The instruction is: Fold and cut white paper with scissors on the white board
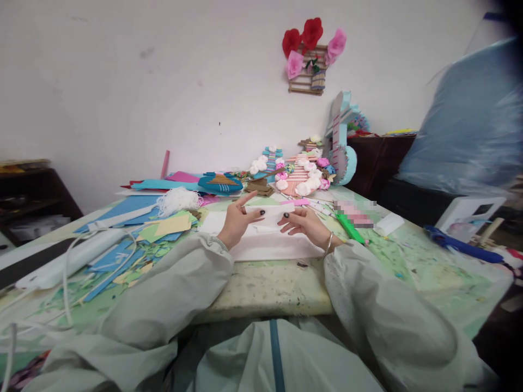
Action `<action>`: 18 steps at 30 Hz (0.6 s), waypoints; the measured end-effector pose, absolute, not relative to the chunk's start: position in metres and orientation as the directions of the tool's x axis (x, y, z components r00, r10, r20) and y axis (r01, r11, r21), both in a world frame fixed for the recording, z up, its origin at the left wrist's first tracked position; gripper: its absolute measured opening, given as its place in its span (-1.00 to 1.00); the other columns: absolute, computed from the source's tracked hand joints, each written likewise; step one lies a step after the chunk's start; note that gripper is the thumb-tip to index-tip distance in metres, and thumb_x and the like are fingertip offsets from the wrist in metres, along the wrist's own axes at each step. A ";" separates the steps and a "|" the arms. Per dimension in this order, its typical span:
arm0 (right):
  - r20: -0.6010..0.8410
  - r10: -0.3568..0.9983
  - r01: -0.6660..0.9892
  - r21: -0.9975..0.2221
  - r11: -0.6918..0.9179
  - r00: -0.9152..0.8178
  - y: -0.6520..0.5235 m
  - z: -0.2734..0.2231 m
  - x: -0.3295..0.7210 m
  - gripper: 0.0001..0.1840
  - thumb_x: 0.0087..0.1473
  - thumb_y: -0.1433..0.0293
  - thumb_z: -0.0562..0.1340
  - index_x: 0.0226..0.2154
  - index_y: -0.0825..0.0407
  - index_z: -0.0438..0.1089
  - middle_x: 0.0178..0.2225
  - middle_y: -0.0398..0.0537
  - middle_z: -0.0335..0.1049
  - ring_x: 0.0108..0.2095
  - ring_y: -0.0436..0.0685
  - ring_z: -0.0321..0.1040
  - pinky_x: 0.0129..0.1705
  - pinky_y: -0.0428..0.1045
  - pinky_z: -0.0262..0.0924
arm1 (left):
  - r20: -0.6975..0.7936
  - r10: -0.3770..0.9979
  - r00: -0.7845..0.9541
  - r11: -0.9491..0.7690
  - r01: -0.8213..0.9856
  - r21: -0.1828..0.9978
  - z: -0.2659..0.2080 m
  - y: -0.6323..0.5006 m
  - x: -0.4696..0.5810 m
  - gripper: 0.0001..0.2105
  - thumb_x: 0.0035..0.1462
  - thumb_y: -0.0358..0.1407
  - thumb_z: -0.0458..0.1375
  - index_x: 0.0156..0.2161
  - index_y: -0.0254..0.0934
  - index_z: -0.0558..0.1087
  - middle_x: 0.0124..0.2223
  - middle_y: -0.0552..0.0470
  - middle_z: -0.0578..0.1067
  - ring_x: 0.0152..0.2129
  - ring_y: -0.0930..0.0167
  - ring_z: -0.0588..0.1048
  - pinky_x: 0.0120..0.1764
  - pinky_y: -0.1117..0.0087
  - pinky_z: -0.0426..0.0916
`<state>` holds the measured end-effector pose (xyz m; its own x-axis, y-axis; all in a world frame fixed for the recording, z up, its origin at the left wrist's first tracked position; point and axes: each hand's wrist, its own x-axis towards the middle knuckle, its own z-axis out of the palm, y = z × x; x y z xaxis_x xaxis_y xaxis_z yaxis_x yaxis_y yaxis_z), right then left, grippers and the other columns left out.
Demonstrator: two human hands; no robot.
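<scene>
A folded piece of white paper is stretched between my two hands, just above the front part of the table. My left hand grips its left end, thumb on the near face and index finger pointing up; the other fingers are mostly hidden. At the right end, my right hand pinches the paper between thumb and fingers, a bangle round the wrist. Below both hands lies a larger white sheet, flat near the table's front edge.
Blue and green paper scraps, a bundle of white string and a white cable lie on the left. Decorated paper crafts stand at the back. A bright green tool and blue-handled scissors are on the right.
</scene>
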<state>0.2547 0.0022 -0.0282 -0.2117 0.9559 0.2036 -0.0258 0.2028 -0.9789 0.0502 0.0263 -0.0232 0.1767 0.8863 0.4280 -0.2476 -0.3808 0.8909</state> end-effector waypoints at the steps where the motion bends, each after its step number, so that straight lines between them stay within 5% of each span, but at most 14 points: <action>1: 0.185 0.948 -0.012 -0.982 0.189 -0.260 0.001 -0.030 0.252 -0.63 -0.17 0.19 0.36 -0.35 0.13 0.43 -0.32 0.11 0.49 -0.46 0.09 0.46 -0.52 -0.13 0.29 | 0.431 0.883 0.187 -0.385 -0.237 0.892 -0.023 0.024 0.052 -0.30 -0.27 -0.32 0.36 0.09 -0.32 0.34 -0.52 0.21 0.35 -0.57 0.57 0.37 -0.23 0.27 0.50; 9: 0.252 0.948 -0.158 -0.962 0.224 -0.196 -0.003 -0.038 0.232 -0.68 -0.25 0.34 0.40 -0.33 0.10 0.50 -0.42 -0.01 0.49 -0.47 0.02 0.39 -0.46 -0.11 0.26 | 0.498 0.846 0.190 -0.496 -0.062 0.866 -0.028 0.019 0.059 -0.41 -0.20 -0.32 0.33 0.05 -0.29 0.41 -0.63 0.24 0.19 -0.66 0.55 0.26 -0.43 0.39 0.43; 18: 0.278 0.953 -0.238 -0.940 0.244 -0.119 -0.004 -0.040 0.229 -0.68 -0.29 0.34 0.41 -0.37 0.08 0.50 -0.40 -0.03 0.48 -0.45 0.02 0.37 -0.43 -0.09 0.26 | 0.535 0.833 0.143 -0.537 -0.026 0.843 -0.030 0.018 0.061 -0.44 -0.17 -0.32 0.31 0.04 -0.32 0.41 -0.57 0.16 0.32 -0.59 0.51 0.33 -0.47 0.48 0.37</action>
<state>0.2292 -0.0044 -0.0396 -0.1186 0.9534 0.2775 -0.2382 0.2440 -0.9401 0.0614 0.0182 -0.0299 0.1425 0.8330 0.5346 -0.0258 -0.5368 0.8433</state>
